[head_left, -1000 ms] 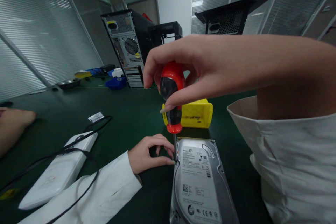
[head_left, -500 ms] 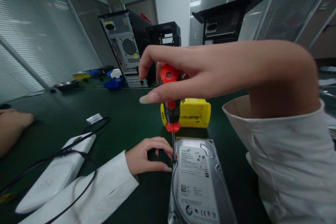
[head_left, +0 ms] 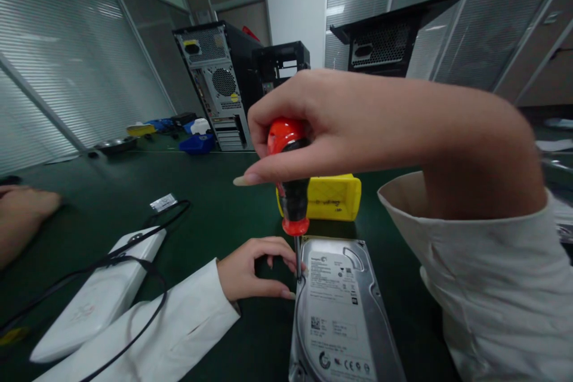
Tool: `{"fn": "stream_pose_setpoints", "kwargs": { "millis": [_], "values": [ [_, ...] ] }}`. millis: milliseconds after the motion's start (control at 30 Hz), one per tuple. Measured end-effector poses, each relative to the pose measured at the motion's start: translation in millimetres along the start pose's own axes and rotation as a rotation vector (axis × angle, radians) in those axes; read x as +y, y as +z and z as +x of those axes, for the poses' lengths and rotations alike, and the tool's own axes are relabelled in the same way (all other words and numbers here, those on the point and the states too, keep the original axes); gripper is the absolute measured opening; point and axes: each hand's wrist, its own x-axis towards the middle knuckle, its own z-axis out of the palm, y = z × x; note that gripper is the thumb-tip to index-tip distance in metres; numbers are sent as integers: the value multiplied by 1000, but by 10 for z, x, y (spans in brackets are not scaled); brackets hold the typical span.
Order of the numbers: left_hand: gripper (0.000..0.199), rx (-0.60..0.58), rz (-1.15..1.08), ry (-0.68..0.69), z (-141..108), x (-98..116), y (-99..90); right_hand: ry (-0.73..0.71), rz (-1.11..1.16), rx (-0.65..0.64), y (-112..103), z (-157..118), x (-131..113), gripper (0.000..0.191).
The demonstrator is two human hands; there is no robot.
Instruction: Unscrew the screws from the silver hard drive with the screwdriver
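Note:
A silver hard drive [head_left: 338, 310] with a white label lies flat on the dark green table. My right hand [head_left: 322, 125] is wrapped round the red and black handle of a screwdriver [head_left: 295, 206], which stands upright with its tip at the drive's left edge, near the upper corner. Beside that edge, my left hand [head_left: 257, 268] is curved, thumb apart from the fingers; its fingertips are at the screwdriver's shaft and the drive's side. Whether they pinch the shaft is hard to tell. Behind the drive sits a yellow bin [head_left: 333, 198].
A white device [head_left: 98, 292] with black cables lies at the left, crossing my left sleeve. Another person's hand [head_left: 31, 209] rests at the far left. Computer towers [head_left: 224, 83] stand behind, with a blue bin [head_left: 197, 144] beside them.
My right hand's fingers have closed further round the handle, and the handle has turned. The left hand stays by the shaft. The whole view has shifted slightly.

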Motion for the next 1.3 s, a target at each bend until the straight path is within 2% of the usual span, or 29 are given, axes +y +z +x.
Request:
{"fn": "stream_pose_setpoints", "kwargs": {
  "millis": [233,400,667,800,900,1100,1300],
  "values": [
    [31,-2,6,-2,-8,7,-6,76,17,50,5,-3,-3,50],
    [29,0,10,-3,-3,-1,1,151,62,-45,-17,-39,-6,55],
    [28,5,-17,13,-10,-50,9,110,111,-36,-30,-26,-60,38],
    [25,-5,-19,17,-8,-43,0,-1,163,-2,-12,-17,-75,38],
    [24,17,-10,18,-5,-28,6,-34,109,51,5,-3,-50,37],
    [25,8,-6,25,9,-7,21,56,-124,141,0,39,28,44],
    [25,5,-8,16,10,-3,21,112,-148,170,-11,3,9,50]
  ]
}}
